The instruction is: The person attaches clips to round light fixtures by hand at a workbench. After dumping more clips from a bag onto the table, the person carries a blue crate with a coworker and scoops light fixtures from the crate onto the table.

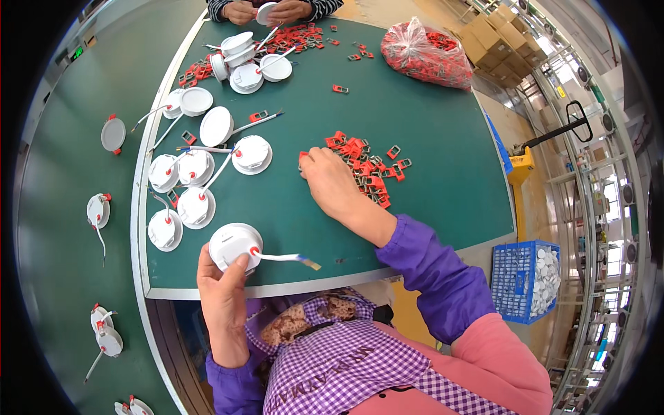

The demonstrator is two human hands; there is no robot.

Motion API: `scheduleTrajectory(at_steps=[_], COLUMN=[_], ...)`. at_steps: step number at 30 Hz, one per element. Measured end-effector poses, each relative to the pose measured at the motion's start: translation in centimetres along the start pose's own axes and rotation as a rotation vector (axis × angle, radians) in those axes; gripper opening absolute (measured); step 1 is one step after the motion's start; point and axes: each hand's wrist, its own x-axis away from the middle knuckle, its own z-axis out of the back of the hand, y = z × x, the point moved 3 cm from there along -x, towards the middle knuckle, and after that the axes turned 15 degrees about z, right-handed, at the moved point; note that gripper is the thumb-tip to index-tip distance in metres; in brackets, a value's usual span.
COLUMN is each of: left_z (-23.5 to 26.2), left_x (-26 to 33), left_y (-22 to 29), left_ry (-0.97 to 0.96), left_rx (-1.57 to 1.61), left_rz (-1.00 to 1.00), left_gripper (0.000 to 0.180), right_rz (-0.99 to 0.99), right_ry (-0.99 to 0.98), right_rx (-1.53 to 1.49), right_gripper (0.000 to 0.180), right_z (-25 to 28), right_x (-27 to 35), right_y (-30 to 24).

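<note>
In the grip of the left hand [223,294], pinches a white round lamp [229,243] between thumb and fingers, at lower left of the frame, over the near edge of the tabletop [449,187]. With the right hand [332,183], near the centre of the frame, reaches to the left edge of a heap of clips [370,169] and meets a red clip [303,157] with bunched fingertips; cannot tell whether pinched or merely touched, being mostly hidden.

On the lamp, shows smooth white casing, built as a raised round body on a wider thin rim, with a red collar [254,251] at the right side. Turns its back toward the camera and its front away. Being round, has no clear long axis in the disc; along the white cable [279,258], runs from the collar to the right, nearly level, out to bare and coloured wire ends [310,263].

In the heap, mixes red plastic with shiny metal rectangular loops, at all angles. At left of the frame, holds similar lamps [252,153] in a loose cluster, cables pointing variously. At upper right, bulges with more red pieces in a wrinkled clear bag [423,55]. At the top edge, grasps a white disc [265,12] in a co-worker's hands [290,10].
</note>
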Motion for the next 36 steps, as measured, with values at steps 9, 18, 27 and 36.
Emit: scheduleTrajectory(at_steps=[9,18,27,36], left_z=[-0.4,-1.3,-1.5,-2.0], left_x=[-0.2,0.0,0.2,0.2], left_y=[-0.6,-0.7,-1.0,-1.3], left_ry=[-0.011,0.000,-0.004,-0.025], left_rx=[-0.146,-0.280,-0.283,-0.309], left_rz=[0.061,0.044,0.033,-0.024], left_gripper=[0.035,0.033,0.031,0.031], right_rz=[-0.047,-0.223,-0.324,-0.245], right_ry=[-0.073,0.038,0.012,0.071], right_rx=[-0.280,-0.993,-1.153,-0.929], right_gripper=[0.009,0.018,0.018,0.015], right_z=[3.2,5.4,4.9,5.5], right_x=[-1.1,0.8,1.3,1.8], right_y=[-1.6,-6.5,-6.8,-7.4])
